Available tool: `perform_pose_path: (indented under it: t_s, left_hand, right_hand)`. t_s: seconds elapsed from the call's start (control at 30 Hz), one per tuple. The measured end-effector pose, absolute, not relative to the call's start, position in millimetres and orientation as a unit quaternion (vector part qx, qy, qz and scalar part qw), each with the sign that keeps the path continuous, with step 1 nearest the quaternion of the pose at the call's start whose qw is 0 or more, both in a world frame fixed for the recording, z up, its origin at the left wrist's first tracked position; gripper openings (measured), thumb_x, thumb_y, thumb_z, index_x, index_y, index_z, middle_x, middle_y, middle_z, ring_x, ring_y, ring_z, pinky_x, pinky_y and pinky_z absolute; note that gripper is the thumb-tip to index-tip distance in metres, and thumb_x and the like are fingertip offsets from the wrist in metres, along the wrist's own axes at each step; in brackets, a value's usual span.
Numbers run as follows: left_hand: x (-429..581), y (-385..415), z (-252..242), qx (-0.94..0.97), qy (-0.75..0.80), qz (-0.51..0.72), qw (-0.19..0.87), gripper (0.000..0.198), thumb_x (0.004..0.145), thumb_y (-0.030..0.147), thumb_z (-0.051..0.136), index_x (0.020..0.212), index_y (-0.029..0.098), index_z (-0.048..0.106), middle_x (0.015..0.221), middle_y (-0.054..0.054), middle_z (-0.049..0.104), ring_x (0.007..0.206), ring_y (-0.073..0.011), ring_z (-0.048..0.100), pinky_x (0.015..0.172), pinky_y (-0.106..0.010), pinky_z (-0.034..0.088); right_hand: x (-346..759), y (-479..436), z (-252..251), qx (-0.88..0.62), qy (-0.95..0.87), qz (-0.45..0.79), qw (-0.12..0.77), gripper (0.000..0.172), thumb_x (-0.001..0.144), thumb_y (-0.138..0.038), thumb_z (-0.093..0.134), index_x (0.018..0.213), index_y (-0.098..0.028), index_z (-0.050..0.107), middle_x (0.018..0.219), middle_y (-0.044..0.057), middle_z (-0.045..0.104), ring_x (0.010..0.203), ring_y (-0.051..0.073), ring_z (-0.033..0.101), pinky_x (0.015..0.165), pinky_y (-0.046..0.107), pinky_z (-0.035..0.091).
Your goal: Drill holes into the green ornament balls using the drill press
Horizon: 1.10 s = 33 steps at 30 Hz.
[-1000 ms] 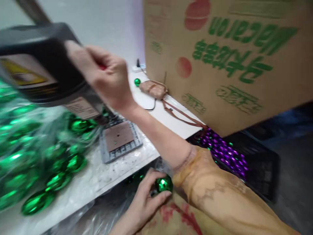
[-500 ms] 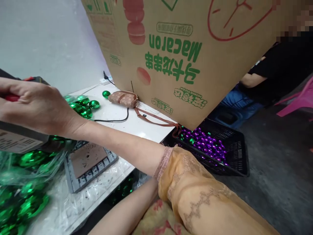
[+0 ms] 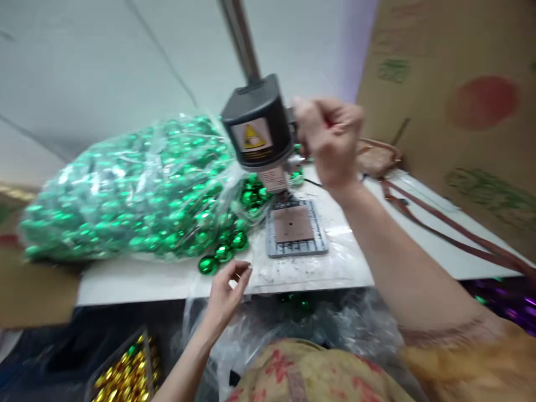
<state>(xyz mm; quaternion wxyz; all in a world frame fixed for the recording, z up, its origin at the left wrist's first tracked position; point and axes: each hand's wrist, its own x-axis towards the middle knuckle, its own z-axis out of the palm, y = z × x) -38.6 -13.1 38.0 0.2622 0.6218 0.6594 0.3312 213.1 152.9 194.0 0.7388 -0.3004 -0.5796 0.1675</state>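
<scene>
My right hand (image 3: pixel 330 134) is wrapped round the handle of a black machine head (image 3: pixel 259 120), which bears a yellow warning label and sits on a steel column (image 3: pixel 243 42). The handle itself is mostly hidden by the fingers. Below the head lies a grey slotted base plate (image 3: pixel 297 250) topped by a brown board (image 3: pixel 293 223) with a small dark hole. My left hand (image 3: pixel 226 290) is at the table's front edge, thumb and fingertips pinched together; what they hold, if anything, is too small to name. Close by it are shiny green balls (image 3: pixel 224 252).
A big clear bag of green balls (image 3: pixel 125 190) fills the table's left side. A cardboard box (image 3: pixel 444 111) and a brown bag with a strap (image 3: pixel 377 156) stand right. Below are a crate of gold balls (image 3: pixel 125 371) and purple ones (image 3: pixel 511 301).
My view has swung left, from the cardboard box and floor crate to the machine and the green bag. My left hand has come into sight; my right hand stays on the handle.
</scene>
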Motion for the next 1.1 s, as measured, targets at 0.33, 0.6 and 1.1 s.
perform_pose_path:
  t_s: [0.33, 0.6, 1.1]
  left_hand:
    - [-134.0, -9.8, 8.7, 0.639, 0.735, 0.226, -0.034, 0.041, 0.087, 0.032, 0.067, 0.125, 0.020, 0.058, 0.115, -0.012, 0.063, 0.109, -0.0316, 0.063, 0.093, -0.046, 0.052]
    - [-116.8, -15.3, 15.3, 0.523, 0.682, 0.480, 0.177, 0.046, 0.087, 0.045, 0.071, 0.126, 0.023, 0.062, 0.116, -0.009, 0.065, 0.100, -0.0215, 0.066, 0.085, -0.034, 0.056]
    - [-78.6, -7.3, 15.6, 0.332, 0.562, 0.657, 0.378, 0.053, 0.082, 0.045, 0.077, 0.129, 0.029, 0.060, 0.128, -0.007, 0.066, 0.096, -0.0152, 0.068, 0.079, -0.026, 0.058]
  right_hand:
    - [211.3, 151.0, 185.0, -0.214, -0.531, 0.165, 0.803, 0.043, 0.087, -0.022, 0.062, 0.049, -0.022, 0.042, 0.042, -0.008, 0.037, 0.036, 0.005, 0.034, 0.041, 0.028, 0.023]
    - [209.8, 163.0, 185.3, -0.150, -0.518, 0.151, 0.828, 0.044, 0.080, -0.022, 0.064, 0.046, -0.026, 0.037, 0.039, -0.007, 0.031, 0.032, 0.008, 0.028, 0.038, 0.032, 0.017]
    - [207.7, 155.4, 186.5, -0.159, -0.523, 0.158, 0.822, 0.041, 0.085, -0.020, 0.062, 0.049, -0.023, 0.043, 0.040, -0.007, 0.036, 0.033, 0.008, 0.031, 0.041, 0.031, 0.018]
